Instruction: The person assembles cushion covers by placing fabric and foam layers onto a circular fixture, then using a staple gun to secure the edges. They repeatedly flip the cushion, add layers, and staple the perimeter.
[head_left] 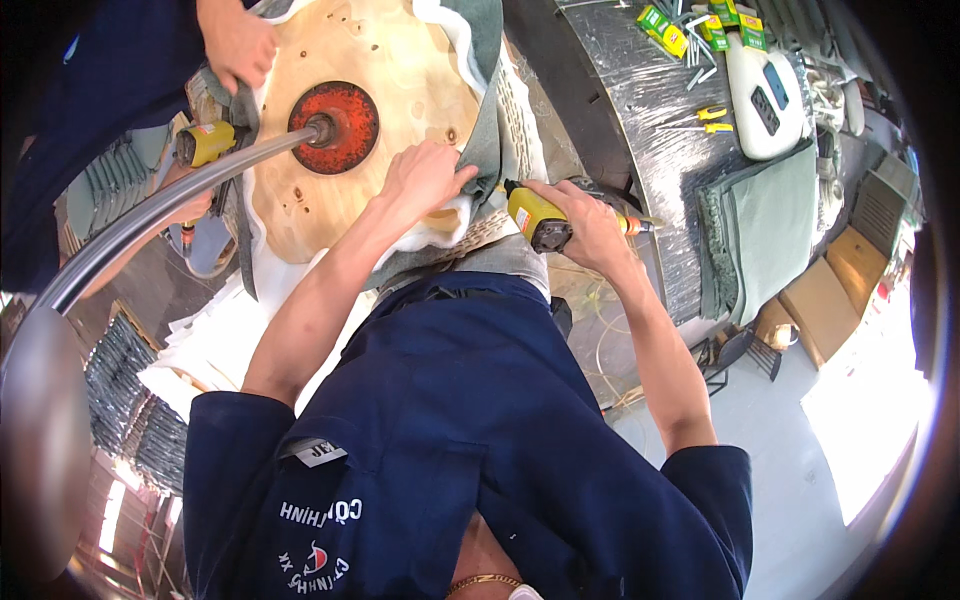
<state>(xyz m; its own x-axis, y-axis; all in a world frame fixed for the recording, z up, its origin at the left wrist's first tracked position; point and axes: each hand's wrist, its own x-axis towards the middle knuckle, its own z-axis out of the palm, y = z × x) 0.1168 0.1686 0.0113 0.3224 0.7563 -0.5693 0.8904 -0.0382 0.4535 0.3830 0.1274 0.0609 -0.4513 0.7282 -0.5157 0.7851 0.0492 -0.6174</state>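
A round plywood board (415, 95) lies bottom up in front of me, with white padding (452, 30) and grey-green fabric (486, 135) around its edge. My left hand (425, 183) is at the board's near right edge, fingers closed on the fabric there; its fingertips are partly hidden. In my right hand (592, 228) is a yellow staple gun (537, 215), its nose pointing at the fabric edge close to my left fingers. An orange-red disc (352, 128) on a metal rod presses on the middle of the board.
A co-worker's hand (240, 45) rests at the board's far left edge; another yellow staple gun (207, 143) is below it. The curved metal rod (190, 185) crosses the left side. On the right, a plastic-covered table (650, 120) holds staple boxes (662, 32), screwdrivers (715, 127) and folded fabric (765, 225).
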